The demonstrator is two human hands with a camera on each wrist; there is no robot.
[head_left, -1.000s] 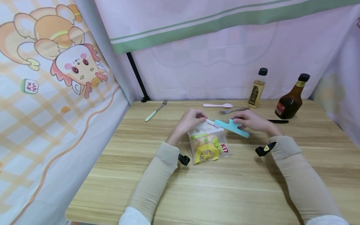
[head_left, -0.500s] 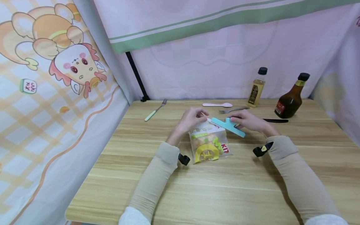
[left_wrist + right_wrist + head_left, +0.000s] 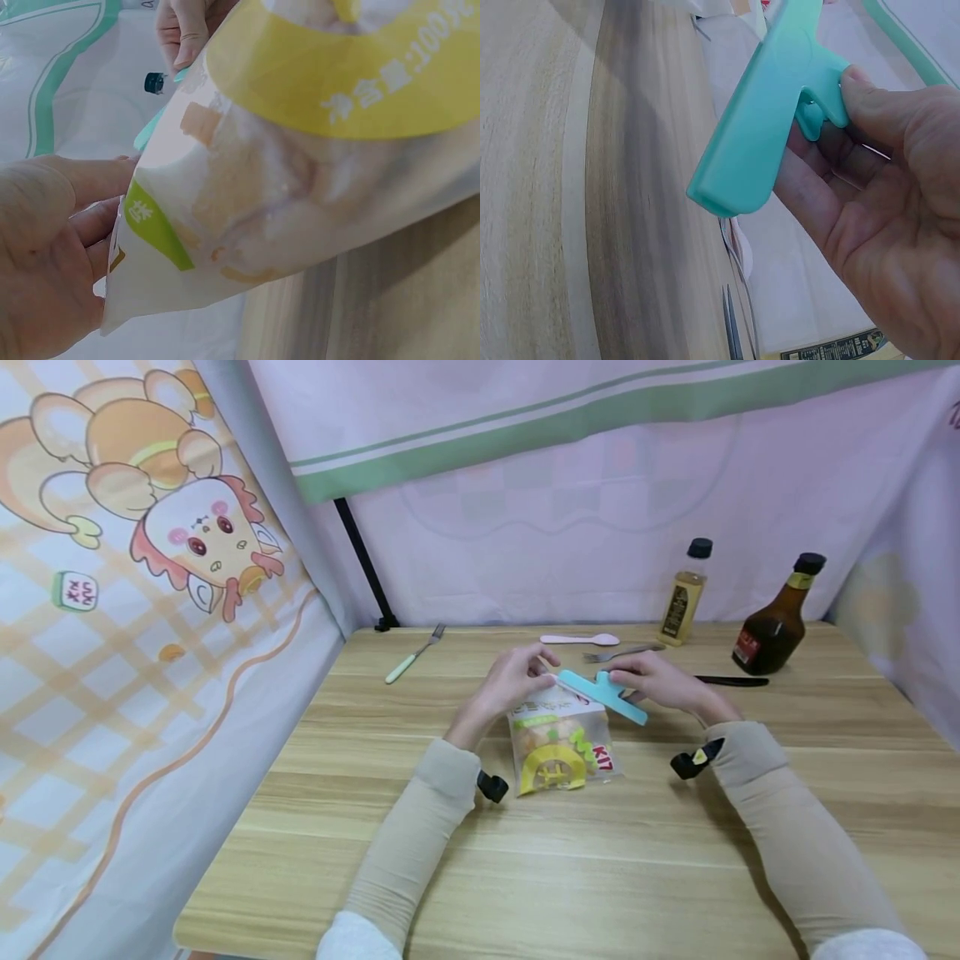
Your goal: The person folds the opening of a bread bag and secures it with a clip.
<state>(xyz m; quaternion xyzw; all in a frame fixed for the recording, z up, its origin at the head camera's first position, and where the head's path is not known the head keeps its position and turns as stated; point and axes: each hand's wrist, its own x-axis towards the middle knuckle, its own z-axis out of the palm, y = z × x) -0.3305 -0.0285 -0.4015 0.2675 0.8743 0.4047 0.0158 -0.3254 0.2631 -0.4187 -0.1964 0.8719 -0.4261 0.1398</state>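
Head view, left hand: I am seeing the left hand (image 3: 508,681) pinching the top edge of the clear plastic snack bag with yellow and green print (image 3: 561,745).
Right hand: the right hand (image 3: 660,682) is gripping the turquoise plastic bag clip (image 3: 602,695) by its handles.
Clip: it is touching the bag's top edge.
Bag: it is sitting mid-way across the light wooden table (image 3: 585,868).

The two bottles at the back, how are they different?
The pale bottle is slim, straight and holds light yellow liquid; the dark bottle is squat, wide at its base with a long neck, and looks deep brown. The dark bottle has a red label, the pale bottle a dark one. Both stand upright with black caps.
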